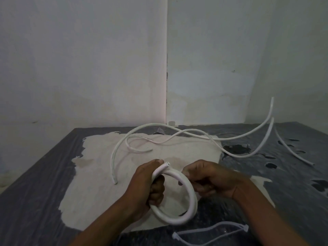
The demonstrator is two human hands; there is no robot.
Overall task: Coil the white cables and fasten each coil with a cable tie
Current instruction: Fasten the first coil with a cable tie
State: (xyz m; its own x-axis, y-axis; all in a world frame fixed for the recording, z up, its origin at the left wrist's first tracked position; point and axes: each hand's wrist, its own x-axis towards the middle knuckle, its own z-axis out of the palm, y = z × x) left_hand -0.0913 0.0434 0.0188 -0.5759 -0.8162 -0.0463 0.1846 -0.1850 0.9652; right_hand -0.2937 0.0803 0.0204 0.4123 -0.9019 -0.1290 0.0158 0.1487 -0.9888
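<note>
A thick white cable (192, 201) is bent into one round loop above the table's near middle. My left hand (149, 183) grips the loop where its cut end overlaps, and that end sticks up past my fingers. My right hand (211, 178) grips the loop's upper right side with curled fingers. Several loose white cables (159, 134) lie curved across the far half of the table. Translucent cable ties (211, 231) lie on the near edge, under my right forearm.
The table has a worn grey top (44, 174) with a large bare pale patch in the middle. It stands in a corner of white walls (166, 77). One thin cable (291, 150) lies at the far right.
</note>
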